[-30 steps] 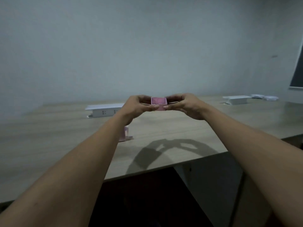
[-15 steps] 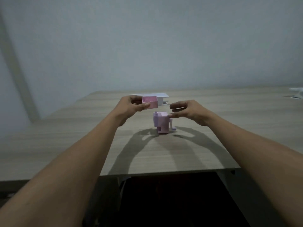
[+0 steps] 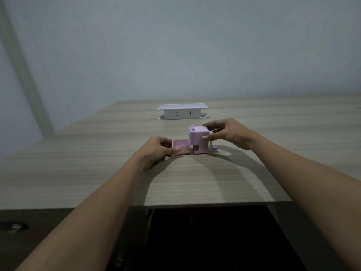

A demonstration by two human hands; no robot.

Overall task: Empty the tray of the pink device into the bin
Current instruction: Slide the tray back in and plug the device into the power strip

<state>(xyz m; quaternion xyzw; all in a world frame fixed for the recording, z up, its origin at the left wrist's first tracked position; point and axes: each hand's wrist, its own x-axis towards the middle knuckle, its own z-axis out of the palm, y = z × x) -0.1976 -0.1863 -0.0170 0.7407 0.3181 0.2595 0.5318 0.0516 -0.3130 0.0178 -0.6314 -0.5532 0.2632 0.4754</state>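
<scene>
Pale lilac-pink device (image 3: 198,140) with a deeper purple front panel and crank knob, rose-pink tray (image 3: 180,146), light wood-grain table (image 3: 117,173) streaked grey-beige, white socket box (image 3: 181,111), plain grey-blue wall (image 3: 175,45)

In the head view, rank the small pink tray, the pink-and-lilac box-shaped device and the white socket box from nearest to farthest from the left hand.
1. Small pink tray: gripped in the left hand.
2. Pink-and-lilac box-shaped device: just right of the tray, right hand on it.
3. White socket box: farther back on the wooden table.
</scene>
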